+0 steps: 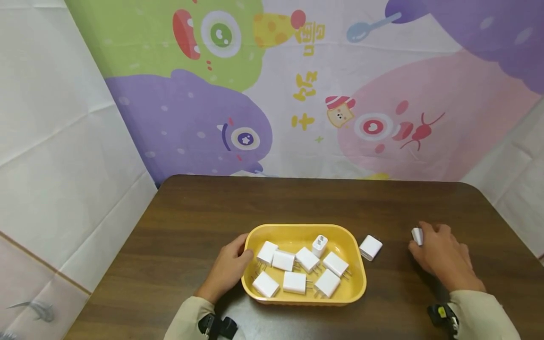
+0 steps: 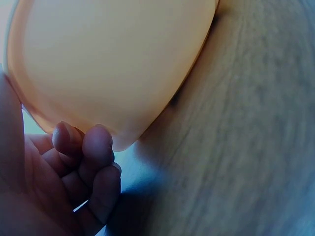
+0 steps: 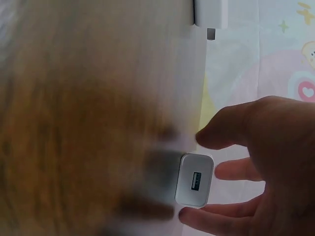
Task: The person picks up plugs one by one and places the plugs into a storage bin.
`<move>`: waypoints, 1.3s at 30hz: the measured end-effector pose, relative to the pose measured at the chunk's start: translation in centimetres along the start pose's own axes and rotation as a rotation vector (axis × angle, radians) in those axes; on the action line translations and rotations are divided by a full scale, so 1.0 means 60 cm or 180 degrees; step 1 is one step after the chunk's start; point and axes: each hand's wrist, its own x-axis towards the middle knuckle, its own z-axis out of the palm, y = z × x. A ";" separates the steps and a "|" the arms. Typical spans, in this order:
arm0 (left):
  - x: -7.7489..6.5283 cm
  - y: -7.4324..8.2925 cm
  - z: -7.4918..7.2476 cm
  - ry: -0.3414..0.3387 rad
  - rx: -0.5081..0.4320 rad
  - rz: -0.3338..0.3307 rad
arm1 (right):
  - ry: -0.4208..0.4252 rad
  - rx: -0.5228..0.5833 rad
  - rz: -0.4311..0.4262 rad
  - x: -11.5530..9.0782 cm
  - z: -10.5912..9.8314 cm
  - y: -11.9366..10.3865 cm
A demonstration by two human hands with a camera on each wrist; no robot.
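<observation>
A yellow plastic basket (image 1: pixel 303 230) stands on the table with several white USB charger plugs (image 1: pixel 294 283) lying in it, metal prongs showing on most. My left hand (image 1: pixel 230 265) grips the basket's left end, the thumb over the rim and curled fingers (image 2: pixel 98 147) against the outer wall. At the right, my right hand (image 1: pixel 446 257) reaches around one white charger (image 1: pixel 418 236) standing on the table. In the right wrist view the thumb and fingers are spread about this charger (image 3: pixel 195 181), its USB port facing the camera, with a gap at the thumb.
Another white charger (image 1: pixel 370 248) lies just right of the basket, between it and my right hand. The brown wooden table (image 1: pixel 204 203) ends at a cartoon-printed cloth (image 1: pixel 306 156) behind. White cloth (image 1: pixel 76 118) hangs at the left side.
</observation>
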 end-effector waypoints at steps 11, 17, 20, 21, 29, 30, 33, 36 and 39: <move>0.001 0.000 0.000 -0.0035 0.0027 -0.0032 | -0.0074 -0.0136 -0.0118 -0.002 -0.004 0.006; 0.002 0.000 0.000 -0.0045 -0.0002 -0.0014 | 0.0038 -0.0150 -0.0189 -0.003 -0.001 0.008; 0.002 0.000 0.000 -0.0040 0.0006 -0.0011 | 0.0111 -0.0138 -0.0239 -0.004 0.000 0.008; 0.002 0.000 0.000 -0.0040 0.0006 -0.0013 | 0.0124 -0.0130 -0.0249 -0.004 0.001 0.008; 0.001 0.001 -0.002 -0.0019 0.0018 0.0008 | 0.0266 -0.0078 -0.0341 -0.010 0.003 0.005; 0.001 0.001 -0.002 -0.0023 0.0016 0.0006 | 0.0302 -0.0070 -0.0369 -0.011 0.004 0.004; 0.000 0.002 -0.002 -0.0029 0.0001 0.0005 | 0.0400 -0.0039 -0.0435 -0.016 0.006 0.001; -0.001 0.001 -0.001 -0.0028 -0.0007 0.0004 | 0.0433 -0.0014 -0.0460 -0.019 0.007 -0.002; 0.000 0.001 -0.001 -0.0030 -0.0013 0.0016 | 0.0423 -0.0001 -0.0444 -0.022 0.005 -0.007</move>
